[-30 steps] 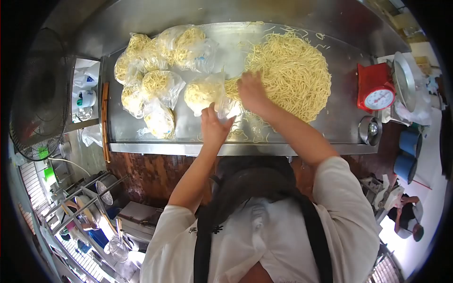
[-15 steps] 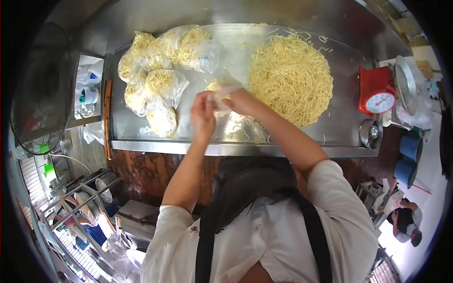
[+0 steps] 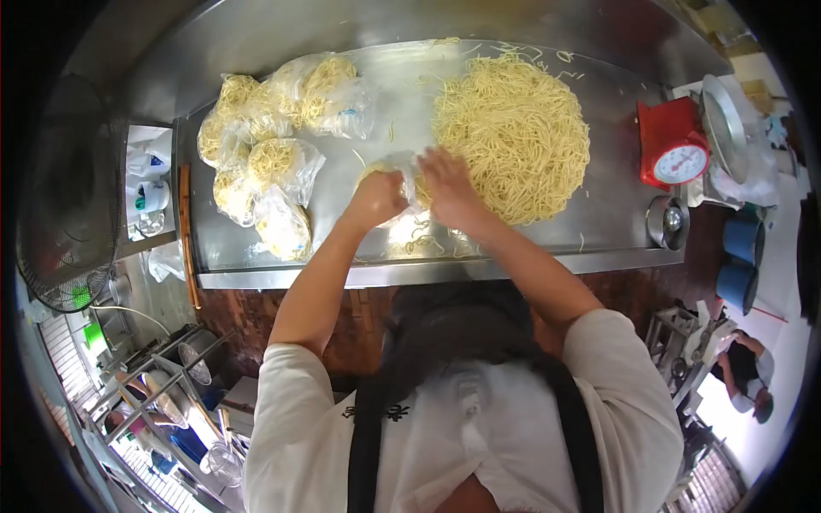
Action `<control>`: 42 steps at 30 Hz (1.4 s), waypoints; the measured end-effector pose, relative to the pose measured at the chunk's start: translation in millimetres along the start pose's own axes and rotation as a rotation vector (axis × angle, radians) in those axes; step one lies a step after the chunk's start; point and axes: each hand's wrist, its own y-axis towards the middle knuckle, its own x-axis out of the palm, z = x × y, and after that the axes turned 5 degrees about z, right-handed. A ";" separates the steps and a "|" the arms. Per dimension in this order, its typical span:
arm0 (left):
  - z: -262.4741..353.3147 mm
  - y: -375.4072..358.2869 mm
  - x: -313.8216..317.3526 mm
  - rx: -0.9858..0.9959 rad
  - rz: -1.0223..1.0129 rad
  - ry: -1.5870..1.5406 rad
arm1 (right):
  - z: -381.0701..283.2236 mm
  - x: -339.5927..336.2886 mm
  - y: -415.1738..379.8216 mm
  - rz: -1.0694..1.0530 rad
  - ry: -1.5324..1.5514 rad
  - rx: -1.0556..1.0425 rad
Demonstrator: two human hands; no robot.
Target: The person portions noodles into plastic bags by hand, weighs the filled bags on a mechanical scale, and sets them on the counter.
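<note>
My left hand (image 3: 379, 198) is a closed fist around the gathered plastic of a clear bag of noodles (image 3: 405, 221), most of which lies hidden under and behind the hands. Just to its right, my right hand (image 3: 451, 192) has its fingers stretched out and apart, slightly smeared by motion, beside the bag's neck. A large loose heap of yellow noodles (image 3: 517, 137) spreads on the steel table (image 3: 359, 248) right of my right hand. Left of my left hand sit several filled clear bags of noodles (image 3: 274, 158).
A red dial scale (image 3: 671, 145) with a metal pan stands at the right end, near a round metal bowl (image 3: 667, 224). Wooden sticks (image 3: 186, 235) lie along the left edge. Stray noodle strands dot the steel. A co-worker (image 3: 746, 372) is far off at lower right.
My right hand has come off the bag's neck, its fingers opening out. My left hand has turned over into a fist on the bag. The view has shifted slightly.
</note>
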 end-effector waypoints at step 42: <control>20.9 -59.6 -89.1 -0.759 0.577 -0.702 | 17.6 -28.0 110.5 -0.765 0.654 0.695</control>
